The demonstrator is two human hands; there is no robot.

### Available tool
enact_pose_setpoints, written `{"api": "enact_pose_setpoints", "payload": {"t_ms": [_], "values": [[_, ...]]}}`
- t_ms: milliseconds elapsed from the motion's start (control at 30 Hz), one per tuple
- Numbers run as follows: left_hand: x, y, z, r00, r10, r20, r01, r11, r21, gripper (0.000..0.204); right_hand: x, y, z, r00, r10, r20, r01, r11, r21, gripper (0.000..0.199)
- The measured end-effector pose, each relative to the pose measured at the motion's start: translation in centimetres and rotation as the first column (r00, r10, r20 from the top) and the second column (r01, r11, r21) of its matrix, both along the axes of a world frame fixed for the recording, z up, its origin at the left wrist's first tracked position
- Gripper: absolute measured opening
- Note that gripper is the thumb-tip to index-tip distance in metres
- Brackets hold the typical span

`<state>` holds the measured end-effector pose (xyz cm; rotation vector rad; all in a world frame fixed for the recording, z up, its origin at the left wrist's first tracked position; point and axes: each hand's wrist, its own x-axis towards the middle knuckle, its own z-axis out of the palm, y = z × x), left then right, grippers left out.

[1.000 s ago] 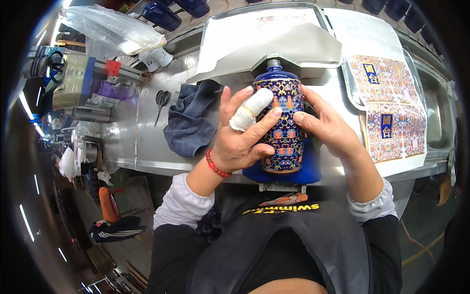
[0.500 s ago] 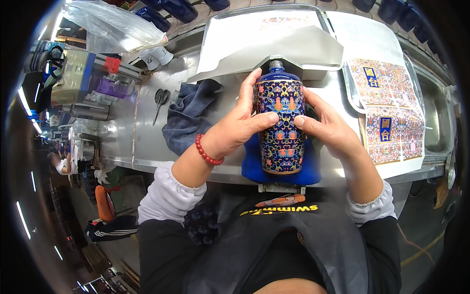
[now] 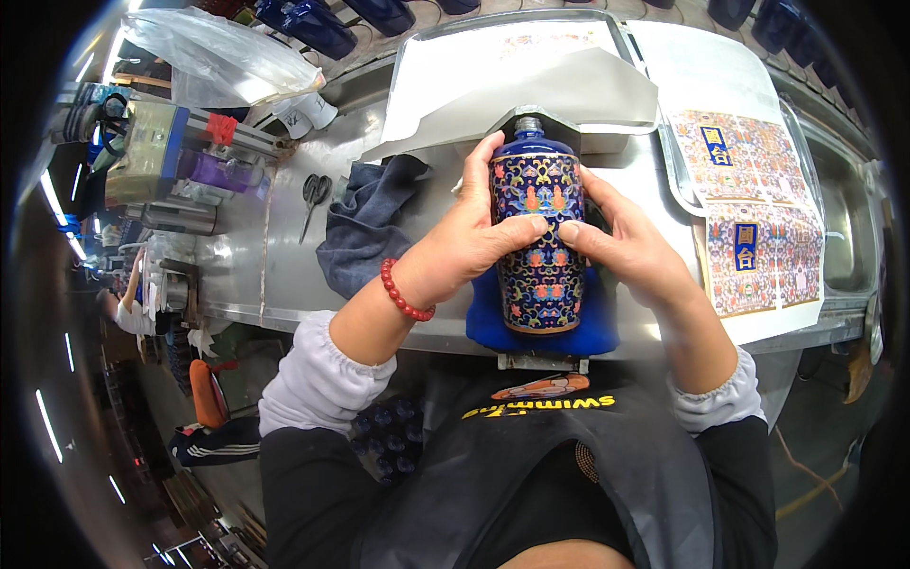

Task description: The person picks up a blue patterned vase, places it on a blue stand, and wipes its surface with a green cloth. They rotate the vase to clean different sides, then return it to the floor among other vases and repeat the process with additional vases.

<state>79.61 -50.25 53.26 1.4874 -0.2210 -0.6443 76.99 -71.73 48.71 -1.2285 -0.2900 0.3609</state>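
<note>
A dark blue bottle (image 3: 540, 270) with a dense multicoloured floral pattern leans back between my hands, its bare neck pointing away from me. My left hand (image 3: 483, 226) wraps its left side, thumb laid across the front. On the other side, my right hand (image 3: 627, 237) holds it with the thumb pressed on the pattern near the left thumb. The fingers behind the bottle are partly hidden. Under its lower end lies a bright blue cloth (image 3: 482, 318) at the counter's near edge. A dark angular support (image 3: 569, 131) shows behind the neck.
To the left lie a crumpled grey-blue cloth (image 3: 365, 223) and black scissors (image 3: 314, 197). Printed floral sheets (image 3: 749, 213) lie on the right, beside a metal sink (image 3: 853, 256). A white sheet in a tray (image 3: 455, 71) is behind. Several blue bottles (image 3: 322, 30) stand along the far edge.
My thumbs have shifted slightly over the pattern, the right one now closer to the left. The bottle has moved a little left. The blue bottles at the far edge have moved right.
</note>
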Motion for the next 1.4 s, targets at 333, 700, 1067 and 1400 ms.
{"api": "enact_pose_setpoints", "payload": {"t_ms": [333, 700, 1067, 1400], "values": [[-0.2, 1.7, 0.4, 0.457, -0.148, 0.877, -0.226, 0.935, 0.275, 0.034, -2.5, -3.0, 3.3, 0.95, -0.299, 0.085, 0.311, 0.922, -0.232, 0.049], [0.9, 1.4, 1.8, 0.135, -0.508, 0.851, -0.24, 0.817, 0.525, 0.03, -3.1, -2.6, 4.1, 0.921, -0.244, 0.303, 0.347, 0.868, -0.356, 0.031], [1.1, 1.5, 1.8, 0.087, -0.527, 0.845, -0.268, 0.805, 0.53, 0.021, -2.5, -2.5, 4.3, 0.935, -0.2, 0.294, 0.309, 0.865, -0.396, 0.028], [1.5, 1.8, 1.3, 0.046, -0.494, 0.868, -0.237, 0.839, 0.49, 0.031, -2.0, -2.5, 4.3, 0.904, -0.171, 0.391, 0.341, 0.839, -0.424, 0.027]]}}
